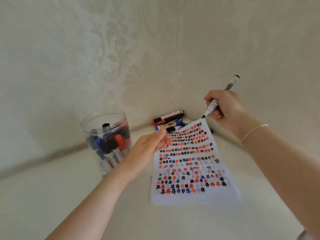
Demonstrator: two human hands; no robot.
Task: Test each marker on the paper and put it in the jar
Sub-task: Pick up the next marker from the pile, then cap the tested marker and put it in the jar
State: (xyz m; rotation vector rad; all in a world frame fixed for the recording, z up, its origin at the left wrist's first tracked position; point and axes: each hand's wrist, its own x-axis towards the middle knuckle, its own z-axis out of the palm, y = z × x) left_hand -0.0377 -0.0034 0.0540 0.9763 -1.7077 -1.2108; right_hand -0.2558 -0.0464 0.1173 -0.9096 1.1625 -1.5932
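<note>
Right hand (223, 108) curled in a pen grip — left hand (149, 144) reaching forward, fingers blurred.

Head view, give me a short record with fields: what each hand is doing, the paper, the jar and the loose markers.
right hand: grips an uncapped black marker, tip down at the paper's far corner
left hand: fingers at the paper's left edge, blurred
paper: white sheet on the table, covered in rows of red, black and blue hash marks
jar: clear, upright, left of the paper, holds many markers
loose markers: small pile in the corner beyond the paper
</note>
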